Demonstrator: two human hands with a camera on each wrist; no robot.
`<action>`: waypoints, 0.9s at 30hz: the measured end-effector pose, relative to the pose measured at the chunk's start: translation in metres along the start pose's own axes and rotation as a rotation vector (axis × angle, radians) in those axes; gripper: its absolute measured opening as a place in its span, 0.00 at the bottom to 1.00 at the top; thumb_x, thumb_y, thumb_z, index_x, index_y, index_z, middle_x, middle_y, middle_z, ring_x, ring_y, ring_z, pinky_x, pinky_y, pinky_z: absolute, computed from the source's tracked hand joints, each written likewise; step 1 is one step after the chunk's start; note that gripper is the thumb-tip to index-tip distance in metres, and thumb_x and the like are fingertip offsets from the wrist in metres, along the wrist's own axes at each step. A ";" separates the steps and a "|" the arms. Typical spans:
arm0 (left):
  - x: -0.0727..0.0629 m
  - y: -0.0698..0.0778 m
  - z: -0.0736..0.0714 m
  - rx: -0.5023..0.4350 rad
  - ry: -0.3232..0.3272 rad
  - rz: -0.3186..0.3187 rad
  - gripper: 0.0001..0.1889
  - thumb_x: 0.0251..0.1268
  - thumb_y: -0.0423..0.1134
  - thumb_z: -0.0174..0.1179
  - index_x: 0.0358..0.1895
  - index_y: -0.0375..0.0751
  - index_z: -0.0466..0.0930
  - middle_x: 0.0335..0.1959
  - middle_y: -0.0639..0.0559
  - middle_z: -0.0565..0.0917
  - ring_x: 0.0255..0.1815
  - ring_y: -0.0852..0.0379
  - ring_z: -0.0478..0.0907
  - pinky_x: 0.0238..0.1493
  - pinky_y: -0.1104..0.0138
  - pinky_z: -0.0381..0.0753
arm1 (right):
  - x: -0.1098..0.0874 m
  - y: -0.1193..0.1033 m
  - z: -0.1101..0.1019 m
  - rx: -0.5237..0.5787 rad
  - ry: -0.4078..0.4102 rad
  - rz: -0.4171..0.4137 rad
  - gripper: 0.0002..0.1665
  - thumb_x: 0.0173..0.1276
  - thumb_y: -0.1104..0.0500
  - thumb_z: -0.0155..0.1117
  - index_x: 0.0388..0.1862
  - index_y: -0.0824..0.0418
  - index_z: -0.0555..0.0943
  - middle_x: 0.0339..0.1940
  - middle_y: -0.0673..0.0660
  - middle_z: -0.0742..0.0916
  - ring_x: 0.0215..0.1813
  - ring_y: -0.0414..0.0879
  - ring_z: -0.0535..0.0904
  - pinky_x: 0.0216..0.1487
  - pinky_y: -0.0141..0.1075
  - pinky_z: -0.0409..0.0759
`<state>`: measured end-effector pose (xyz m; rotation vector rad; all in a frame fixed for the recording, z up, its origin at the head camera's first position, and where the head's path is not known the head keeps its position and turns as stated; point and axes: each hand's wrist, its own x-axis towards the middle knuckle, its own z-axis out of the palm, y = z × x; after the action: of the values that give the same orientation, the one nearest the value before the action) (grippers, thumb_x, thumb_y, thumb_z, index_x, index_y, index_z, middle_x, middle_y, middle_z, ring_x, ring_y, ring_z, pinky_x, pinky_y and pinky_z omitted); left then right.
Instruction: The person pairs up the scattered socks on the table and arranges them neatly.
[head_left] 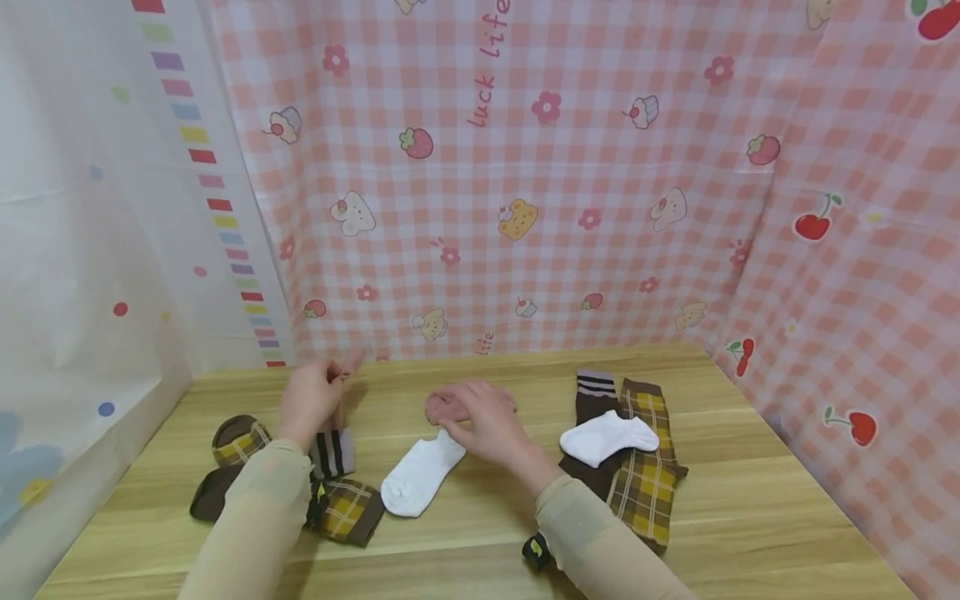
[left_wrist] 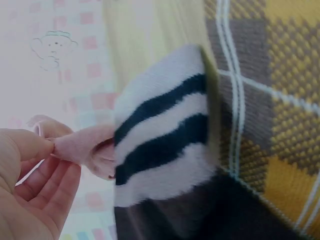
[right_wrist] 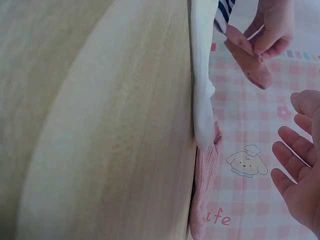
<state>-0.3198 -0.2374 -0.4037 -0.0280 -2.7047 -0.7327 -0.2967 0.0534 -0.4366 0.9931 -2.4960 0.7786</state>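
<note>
My left hand [head_left: 309, 402] pinches a pink sock [left_wrist: 82, 145] between thumb and fingers, raised above the left part of the table. Below it lies a dark sock with a grey-and-black striped cuff [left_wrist: 165, 125], beside a yellow-brown plaid sock [head_left: 348, 510]. My right hand [head_left: 487, 423] hovers over a second pink sock [head_left: 444, 407], its fingers loosely spread and holding nothing in the right wrist view. That pink sock lies flat near the back of the table, partly hidden by the hand. A white ankle sock [head_left: 420, 477] lies just in front of it.
At the right lie a white ankle sock [head_left: 609, 437], a plaid sock [head_left: 648, 483] and a dark sock with striped cuff [head_left: 596, 387], overlapping. Another plaid piece [head_left: 240, 440] and a dark piece [head_left: 212, 493] lie at the left. Behind the wooden table [head_left: 465, 558] hangs a pink checked cloth [head_left: 465, 183].
</note>
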 end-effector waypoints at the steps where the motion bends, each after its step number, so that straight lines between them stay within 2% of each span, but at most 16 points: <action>1: 0.000 0.002 -0.001 -0.013 0.015 0.009 0.04 0.64 0.31 0.56 0.33 0.37 0.80 0.32 0.42 0.83 0.31 0.44 0.77 0.34 0.50 0.76 | 0.000 0.000 0.000 0.001 -0.002 0.000 0.25 0.67 0.55 0.69 0.61 0.60 0.78 0.57 0.57 0.83 0.61 0.52 0.75 0.65 0.48 0.71; 6: 0.000 0.010 -0.002 -0.081 0.067 0.050 0.04 0.65 0.32 0.58 0.36 0.36 0.82 0.32 0.42 0.84 0.34 0.43 0.80 0.37 0.50 0.78 | 0.001 0.000 0.000 0.009 0.002 -0.007 0.25 0.67 0.55 0.69 0.61 0.60 0.78 0.57 0.58 0.83 0.61 0.52 0.75 0.64 0.48 0.71; 12: -0.003 0.021 -0.002 -0.180 0.078 0.062 0.06 0.64 0.32 0.59 0.39 0.33 0.83 0.34 0.40 0.85 0.36 0.44 0.81 0.41 0.51 0.79 | 0.000 -0.001 0.000 0.012 0.000 -0.008 0.25 0.66 0.56 0.70 0.61 0.60 0.78 0.57 0.58 0.83 0.61 0.52 0.75 0.64 0.48 0.71; 18: -0.010 0.032 0.000 -0.261 0.049 0.047 0.06 0.64 0.31 0.59 0.40 0.33 0.82 0.36 0.40 0.85 0.38 0.44 0.81 0.42 0.53 0.79 | -0.001 0.000 -0.001 0.013 0.012 -0.003 0.25 0.66 0.56 0.70 0.61 0.58 0.78 0.57 0.58 0.83 0.61 0.52 0.75 0.65 0.49 0.70; 27: -0.025 0.044 0.007 -0.361 -0.031 0.008 0.05 0.65 0.31 0.61 0.39 0.33 0.82 0.34 0.42 0.85 0.38 0.45 0.83 0.35 0.61 0.83 | -0.001 0.003 -0.001 0.033 0.015 0.011 0.24 0.66 0.55 0.70 0.60 0.56 0.78 0.57 0.57 0.83 0.61 0.52 0.75 0.65 0.50 0.70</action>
<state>-0.2934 -0.1942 -0.3959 -0.1377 -2.5618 -1.2157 -0.2980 0.0562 -0.4375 0.9817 -2.4851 0.8298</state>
